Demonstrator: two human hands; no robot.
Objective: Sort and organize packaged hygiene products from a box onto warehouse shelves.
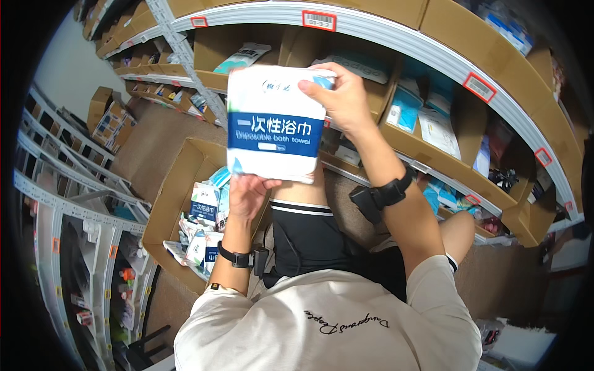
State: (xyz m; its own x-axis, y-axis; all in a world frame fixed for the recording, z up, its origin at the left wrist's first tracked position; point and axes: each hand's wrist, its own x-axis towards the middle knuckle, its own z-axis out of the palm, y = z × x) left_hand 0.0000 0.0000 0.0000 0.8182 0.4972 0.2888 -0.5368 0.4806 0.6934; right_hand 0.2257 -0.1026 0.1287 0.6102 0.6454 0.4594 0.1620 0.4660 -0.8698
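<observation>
A square white pack of disposable bath towel (275, 99) with a dark blue band across its middle is held up in front of me. My right hand (337, 93) grips its upper right corner, the thumb lying on the front face. From below, my left hand (250, 196) supports the bottom edge, its fingers partly hidden by the pack. To the left of my leg stands an open cardboard box (176, 179) with several similar white and blue packs (204, 203) lying loosely in it.
Ahead and to the right, shelving (396, 21) holds cardboard bins with packaged goods, among them a blue and white pack (405, 108). White metal racks (55, 216) stand at the left. Another carton (114, 127) sits on the floor farther off. A black strapped device (380, 196) circles my right forearm.
</observation>
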